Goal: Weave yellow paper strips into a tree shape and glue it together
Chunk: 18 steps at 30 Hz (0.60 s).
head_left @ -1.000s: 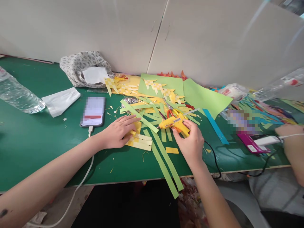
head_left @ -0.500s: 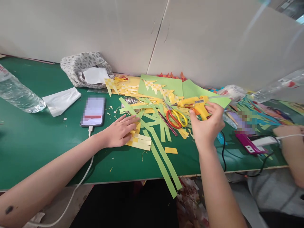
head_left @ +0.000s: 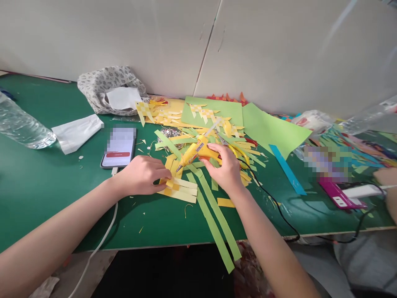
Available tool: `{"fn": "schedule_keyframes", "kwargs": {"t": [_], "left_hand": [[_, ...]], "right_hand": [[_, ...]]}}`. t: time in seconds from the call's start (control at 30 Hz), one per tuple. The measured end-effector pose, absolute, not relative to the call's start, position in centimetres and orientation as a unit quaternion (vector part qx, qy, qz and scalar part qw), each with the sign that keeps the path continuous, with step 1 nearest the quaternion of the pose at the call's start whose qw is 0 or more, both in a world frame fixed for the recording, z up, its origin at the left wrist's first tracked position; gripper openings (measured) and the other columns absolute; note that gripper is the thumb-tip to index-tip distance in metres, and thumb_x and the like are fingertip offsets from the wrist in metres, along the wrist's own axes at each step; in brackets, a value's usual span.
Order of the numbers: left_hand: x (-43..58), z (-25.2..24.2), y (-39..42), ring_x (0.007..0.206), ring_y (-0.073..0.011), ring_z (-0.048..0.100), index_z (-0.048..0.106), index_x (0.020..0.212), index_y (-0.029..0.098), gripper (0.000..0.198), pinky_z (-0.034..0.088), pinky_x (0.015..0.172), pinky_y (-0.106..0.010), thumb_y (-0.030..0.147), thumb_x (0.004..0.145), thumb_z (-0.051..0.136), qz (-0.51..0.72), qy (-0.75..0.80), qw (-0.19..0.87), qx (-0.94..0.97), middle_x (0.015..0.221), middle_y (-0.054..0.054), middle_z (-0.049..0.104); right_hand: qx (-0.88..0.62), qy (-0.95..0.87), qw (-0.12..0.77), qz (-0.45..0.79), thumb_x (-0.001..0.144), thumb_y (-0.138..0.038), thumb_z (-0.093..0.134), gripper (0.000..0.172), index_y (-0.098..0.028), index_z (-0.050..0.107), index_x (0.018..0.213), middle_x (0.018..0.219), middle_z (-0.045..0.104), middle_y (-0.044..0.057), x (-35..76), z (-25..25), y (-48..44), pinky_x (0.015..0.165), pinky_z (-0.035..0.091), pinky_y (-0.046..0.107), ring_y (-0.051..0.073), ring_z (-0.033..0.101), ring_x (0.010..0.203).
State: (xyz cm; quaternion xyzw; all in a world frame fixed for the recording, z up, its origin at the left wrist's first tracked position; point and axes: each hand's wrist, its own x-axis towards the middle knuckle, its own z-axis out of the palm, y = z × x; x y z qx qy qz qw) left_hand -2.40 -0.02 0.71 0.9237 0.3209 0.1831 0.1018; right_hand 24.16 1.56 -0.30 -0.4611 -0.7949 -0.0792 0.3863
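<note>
My right hand (head_left: pixel 226 169) grips a yellow glue gun (head_left: pixel 198 150), its nozzle pointing down-left at a woven piece of yellow paper strips (head_left: pixel 178 188). My left hand (head_left: pixel 141 176) rests on that woven piece, fingers curled and pinching a strip at its left edge. Long green paper strips (head_left: pixel 217 219) run from the piece toward the table's front edge. The gun's black cord (head_left: pixel 273 203) trails right across the green table (head_left: pixel 46 186).
A phone (head_left: pixel 118 147) on a white cable lies left of my left hand. A water bottle (head_left: pixel 21 126), white tissue (head_left: pixel 76 132) and cloth bag (head_left: pixel 108 89) sit farther left. Green sheets (head_left: pixel 273 128), paper scraps and a pink power strip (head_left: pixel 338 196) lie right, by another person's hand (head_left: pixel 389 180).
My right hand lifted the glue gun up to the right, then brought it back down-left so its nozzle points at the woven piece. My left hand curled its fingers onto the strips.
</note>
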Motion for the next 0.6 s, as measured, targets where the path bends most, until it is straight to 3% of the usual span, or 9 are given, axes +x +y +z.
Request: {"fn": "schedule_keyframes", "kwargs": {"t": [0.33,0.6], "left_hand": [[-2.65,0.81,0.07,0.058,-0.0146,0.061,0.068,0.078,0.021,0.018,0.043,0.052,-0.027,0.022,0.083,0.05,0.218,0.219,-0.035,0.951,0.062,0.0,0.065],[-2.7,0.86,0.13,0.059,-0.0136,0.06,0.067,0.077,0.021,0.019,0.043,0.052,-0.025,0.024,0.083,0.049,0.199,0.224,-0.046,0.953,0.06,0.0,0.064]], "right_hand": [[-0.429,-0.816,0.382,-0.074,0.08,-0.023,0.062,0.034,-0.026,0.051,0.113,0.101,0.066,0.004,23.72,-0.83,1.43,0.079,0.054,0.038,0.02,0.062,0.091],[-0.413,-0.828,0.368,-0.092,0.081,-0.018,0.061,0.031,-0.025,0.051,0.109,0.093,0.065,0.004,23.56,-0.4,1.42,0.073,0.054,0.037,0.02,0.062,0.084]]}}
